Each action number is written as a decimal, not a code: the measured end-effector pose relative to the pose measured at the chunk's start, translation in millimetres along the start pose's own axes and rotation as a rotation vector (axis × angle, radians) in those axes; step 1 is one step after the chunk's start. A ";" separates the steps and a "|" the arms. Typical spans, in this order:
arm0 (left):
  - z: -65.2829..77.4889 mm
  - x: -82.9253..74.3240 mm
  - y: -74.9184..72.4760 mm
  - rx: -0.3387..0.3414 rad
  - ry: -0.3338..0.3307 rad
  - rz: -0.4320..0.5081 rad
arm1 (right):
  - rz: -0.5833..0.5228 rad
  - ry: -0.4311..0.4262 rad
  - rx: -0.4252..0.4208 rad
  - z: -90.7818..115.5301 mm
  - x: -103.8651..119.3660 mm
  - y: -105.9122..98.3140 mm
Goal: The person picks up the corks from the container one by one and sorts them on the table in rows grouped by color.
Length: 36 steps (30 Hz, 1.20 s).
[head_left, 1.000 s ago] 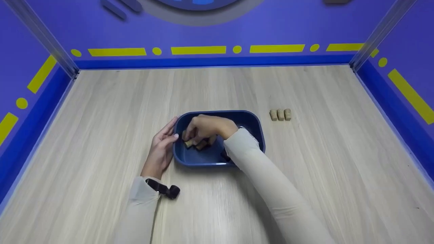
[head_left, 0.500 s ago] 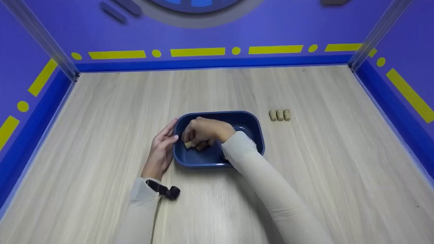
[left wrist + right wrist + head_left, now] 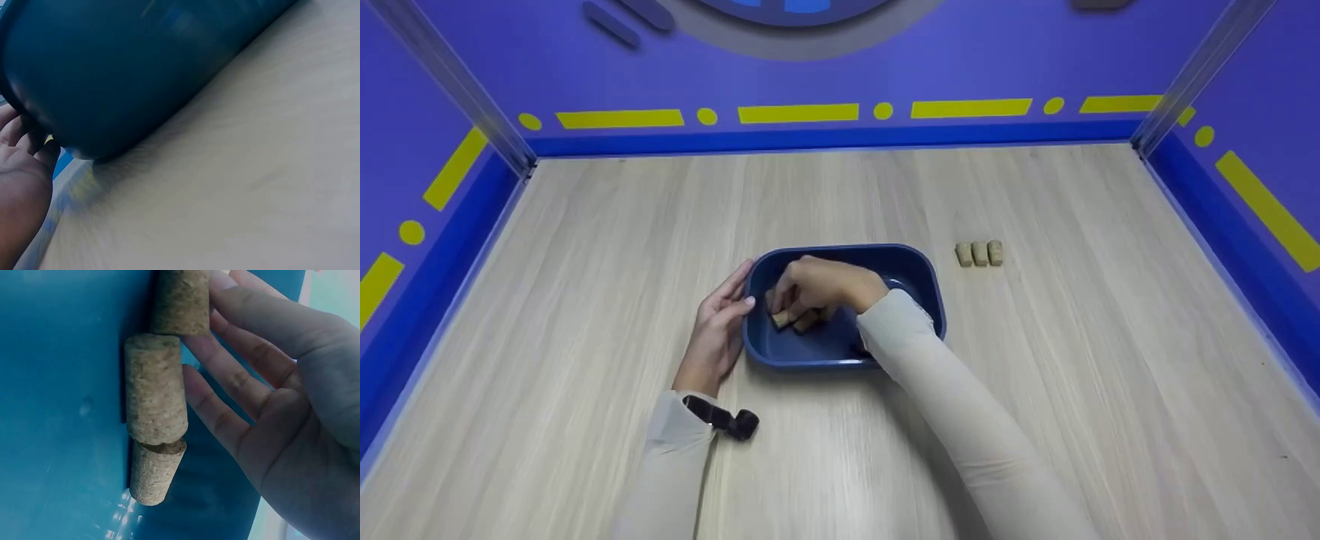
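A dark blue rectangular bin [image 3: 840,364] stands in the middle of the table. My left hand [image 3: 716,330] rests against its left end, thumb by the rim and fingers along the outer wall. Inside the bin, my right hand [image 3: 821,283] reaches down to the left end, thumb and fingertips at a cork [image 3: 183,301]. Right below that one, the right wrist view shows a second cork [image 3: 156,388] and a tapered cork [image 3: 154,475], lined up end to end on the bin floor. My right hand hides part of the corks in the head view.
Three corks [image 3: 979,253] stand side by side on the wooden table [image 3: 1080,360], to the right of the bin. Blue-purple panels [image 3: 825,82] with yellow marks border the table at the back and sides.
My right hand shifts only slightly among the corks at the bin's left end. My left hand stays against the bin, and the three corks on the table have not moved.
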<state>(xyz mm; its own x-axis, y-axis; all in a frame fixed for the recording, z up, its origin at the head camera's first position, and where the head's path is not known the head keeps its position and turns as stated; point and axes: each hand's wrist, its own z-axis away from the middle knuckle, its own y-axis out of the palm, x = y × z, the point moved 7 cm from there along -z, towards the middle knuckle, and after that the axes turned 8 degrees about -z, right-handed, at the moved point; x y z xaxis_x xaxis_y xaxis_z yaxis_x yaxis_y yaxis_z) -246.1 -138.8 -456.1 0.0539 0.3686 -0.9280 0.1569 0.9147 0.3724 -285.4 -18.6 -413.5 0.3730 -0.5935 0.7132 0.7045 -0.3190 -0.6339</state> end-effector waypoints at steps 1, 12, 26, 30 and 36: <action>-0.3 0.1 0.0 0.002 0.000 -0.001 | -0.003 -0.002 0.000 0.3 -0.2 -0.3; -0.5 0.0 -0.2 0.005 0.019 0.015 | -0.038 0.005 0.015 5.8 -1.0 -5.8; -0.9 1.5 -0.3 0.000 0.016 0.003 | 0.004 -0.114 -0.034 22.5 0.5 -28.3; -0.7 2.0 -1.6 -0.020 0.012 -0.011 | -0.035 -0.158 -0.066 31.7 0.3 -38.5; -0.9 0.3 -1.5 -0.023 0.012 -0.003 | -0.048 -0.200 -0.129 48.2 -2.0 -55.9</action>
<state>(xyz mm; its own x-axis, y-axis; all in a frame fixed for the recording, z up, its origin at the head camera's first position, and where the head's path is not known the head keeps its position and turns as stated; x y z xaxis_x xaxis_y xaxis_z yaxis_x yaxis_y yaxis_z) -247.2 -139.9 -457.0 0.0421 0.3679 -0.9289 0.1342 0.9192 0.3702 -296.4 36.0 -365.1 0.4620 -0.4218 0.7801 0.6461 -0.4425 -0.6219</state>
